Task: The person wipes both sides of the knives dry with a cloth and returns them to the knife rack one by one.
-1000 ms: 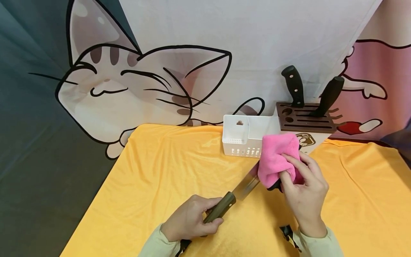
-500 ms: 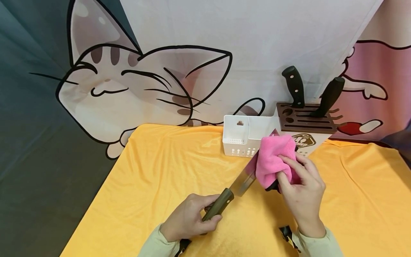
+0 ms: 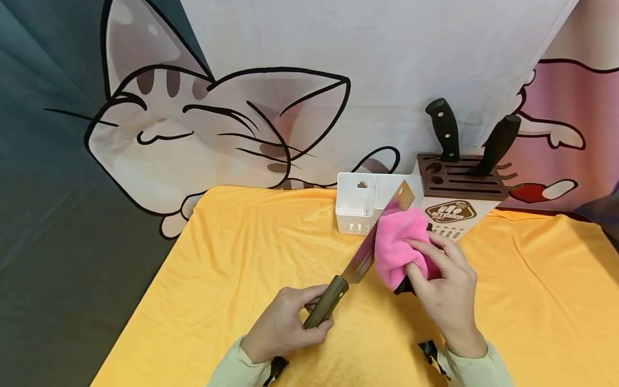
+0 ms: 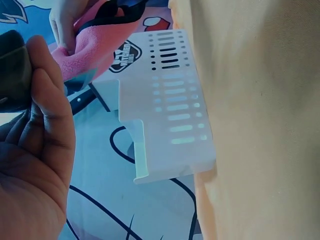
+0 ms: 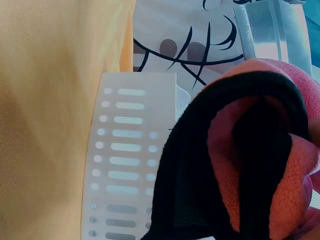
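My left hand (image 3: 285,325) grips the dark green handle of a cleaver (image 3: 328,301), whose broad shiny blade points up and to the right. In the left wrist view the handle's dark end (image 4: 15,70) shows between thumb and fingers. A pink cloth (image 3: 400,244) with black edging is bunched in my right hand (image 3: 447,293), pinched between thumb and fingers. The cloth lies against the blade's right side at mid-length. Past it the blade's far end, with a small hole, stands out bare. In the right wrist view the cloth (image 5: 260,150) hides most of the fingers.
Behind the hands stands a white knife holder (image 3: 355,217) with slotted sides and a brown slotted top (image 3: 450,188). Two black-handled knives (image 3: 444,131) stand in it. A yellow cloth (image 3: 232,258) covers the table. A cat-print curtain (image 3: 242,123) hangs behind.
My right hand and the pink cloth have slid left along the blade towards the handle, baring its far end. The cleaver has tipped slightly more upright, its handle shifting a little left.
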Available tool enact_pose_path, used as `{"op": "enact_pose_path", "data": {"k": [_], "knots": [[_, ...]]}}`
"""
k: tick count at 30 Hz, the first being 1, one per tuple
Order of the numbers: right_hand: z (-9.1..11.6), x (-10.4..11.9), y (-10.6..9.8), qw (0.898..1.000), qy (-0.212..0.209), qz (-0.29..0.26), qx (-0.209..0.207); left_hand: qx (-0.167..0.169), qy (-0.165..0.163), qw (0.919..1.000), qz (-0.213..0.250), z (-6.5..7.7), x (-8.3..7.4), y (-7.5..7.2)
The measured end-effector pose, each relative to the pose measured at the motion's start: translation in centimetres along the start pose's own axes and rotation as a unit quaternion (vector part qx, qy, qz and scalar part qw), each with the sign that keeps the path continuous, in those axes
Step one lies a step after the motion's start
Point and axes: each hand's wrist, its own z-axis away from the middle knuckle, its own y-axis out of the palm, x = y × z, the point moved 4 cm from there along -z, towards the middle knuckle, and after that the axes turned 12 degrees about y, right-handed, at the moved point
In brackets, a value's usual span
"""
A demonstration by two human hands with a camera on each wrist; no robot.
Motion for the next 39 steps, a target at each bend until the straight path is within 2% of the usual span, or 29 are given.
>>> {"op": "enact_pose_path", "data": {"k": [5, 12, 16, 23, 31, 35, 39], "knots": [[0.0, 0.0, 0.1, 1.0, -0.004, 0.003, 0.014, -0.014, -0.016, 0.9997, -0.009, 0.0, -0.1, -0.4], [-0.3, 0.1, -0.3, 0.999, 0.001, 0.034, 0.038, -0.055, -0.03, 0.9942, -0.087, 0.2, -0.2, -1.1], [-0.4, 0.0, -0.5, 0.996, 0.01, 0.063, 0.064, -0.085, -0.022, 0.9853, -0.146, 0.2, -0.5, -1.8], [-0.4, -0.4, -0.7, 0.987, 0.029, 0.115, 0.107, -0.135, 0.017, 0.9643, -0.228, 0.0, -1.4, -3.5], [-0.6, -1.5, -2.5, 0.969, 0.038, 0.191, 0.153, -0.115, 0.042, 0.9519, -0.281, -1.3, -2.6, -6.1], [-0.8, -2.6, -4.0, 0.955, 0.046, 0.232, 0.181, -0.095, 0.057, 0.9458, -0.305, -2.4, -3.3, -7.6], [-1.2, -4.2, -5.9, 0.943, 0.059, 0.267, 0.188, -0.077, 0.077, 0.9379, -0.329, -3.6, -4.0, -9.1]]}}
